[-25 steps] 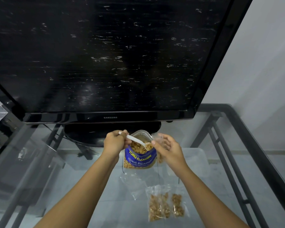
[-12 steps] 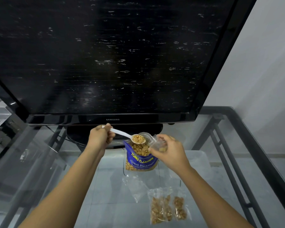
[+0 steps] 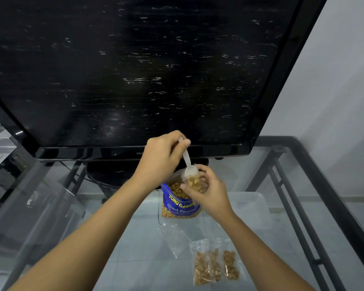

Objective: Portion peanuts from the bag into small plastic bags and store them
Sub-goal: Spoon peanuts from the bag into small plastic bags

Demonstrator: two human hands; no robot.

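Blue peanut bag (image 3: 180, 205) with yellow and white lettering
Beside it: white spoon (image 3: 189, 166), tan peanuts (image 3: 178, 190), clear small bags (image 3: 215, 264); behind it: black television (image 3: 135, 70)

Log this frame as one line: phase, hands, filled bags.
phase: tipping spoon into small bag | left hand: spoon | right hand: small bag | filled bags on glass table

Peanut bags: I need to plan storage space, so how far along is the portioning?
Done: filled small bags lie on the glass table. In hand: the left hand tips a white spoon into a small bag held by the right hand. Left: the blue peanut bag holds plenty; an empty bag waits.
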